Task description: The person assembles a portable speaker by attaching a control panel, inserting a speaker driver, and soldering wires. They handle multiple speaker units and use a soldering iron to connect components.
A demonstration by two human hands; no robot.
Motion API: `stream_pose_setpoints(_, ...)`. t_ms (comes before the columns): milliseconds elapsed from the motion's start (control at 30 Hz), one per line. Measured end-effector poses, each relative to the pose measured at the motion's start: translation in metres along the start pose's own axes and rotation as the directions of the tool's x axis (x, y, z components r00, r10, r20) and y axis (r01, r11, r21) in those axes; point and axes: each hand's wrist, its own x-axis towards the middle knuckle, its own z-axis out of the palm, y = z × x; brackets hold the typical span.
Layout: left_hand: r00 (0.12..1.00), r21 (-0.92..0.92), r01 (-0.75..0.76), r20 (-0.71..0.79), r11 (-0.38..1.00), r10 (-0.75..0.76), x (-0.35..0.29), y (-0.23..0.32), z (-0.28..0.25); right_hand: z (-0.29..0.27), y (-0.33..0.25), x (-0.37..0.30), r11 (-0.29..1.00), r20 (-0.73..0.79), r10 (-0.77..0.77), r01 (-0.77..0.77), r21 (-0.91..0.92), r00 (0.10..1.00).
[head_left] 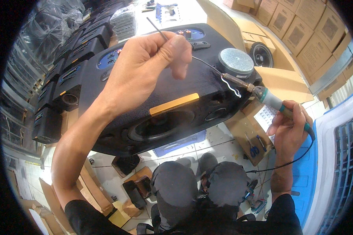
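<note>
My left hand [145,66] pinches a thin grey solder wire [206,64] above a black speaker cabinet [141,98]. One end of the wire sticks up past my fingers; the other reaches the tip of a soldering iron [271,99]. My right hand [290,127] grips the iron's grey and green handle, its tip pointing left. The tip is beside a round silver speaker magnet [236,60] on the cabinet's right end. A white lead [231,87] curves below the tip. The exact joint under the tip is too small to make out.
Several black speaker cabinets [72,70] line the left side. A loose speaker driver [261,55] lies by open cardboard at right, with stacked cartons [306,35] behind. Blue-handled scissors [254,150] lie on cardboard below. A blue crate [308,168] stands near my right arm.
</note>
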Motion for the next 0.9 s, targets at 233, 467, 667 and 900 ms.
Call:
stream_pose_setpoints(233, 1.0, 0.036, 0.0, 0.008, 0.999, 0.0, 0.0002, -0.0009, 0.0002, -0.0015, 0.0003, -0.0011, 1.0, 0.003, -0.003, 0.003, -0.026, 1.0)
stream_pose_setpoints(467, 1.0, 0.032, -0.004, -0.003, 0.999, 0.004, -0.0001, 0.0006, -0.0005, -0.0025, 0.0028, -0.0021, 0.998, 0.005, -0.028, 0.029, -0.055, 1.0)
stream_pose_setpoints(667, 1.0, 0.022, -0.008, -0.022, 1.0, 0.008, -0.0003, 0.0008, -0.003, -0.0028, 0.0019, -0.0015, 0.999, -0.069, 0.029, -0.032, -0.043, 0.997)
stream_pose_setpoints(900, 0.999, 0.021, -0.022, -0.029, 1.0, 0.022, -0.0004, -0.0011, -0.0024, -0.0035, -0.0007, -0.0028, 0.998, -0.021, 0.045, -0.045, 0.032, 0.999)
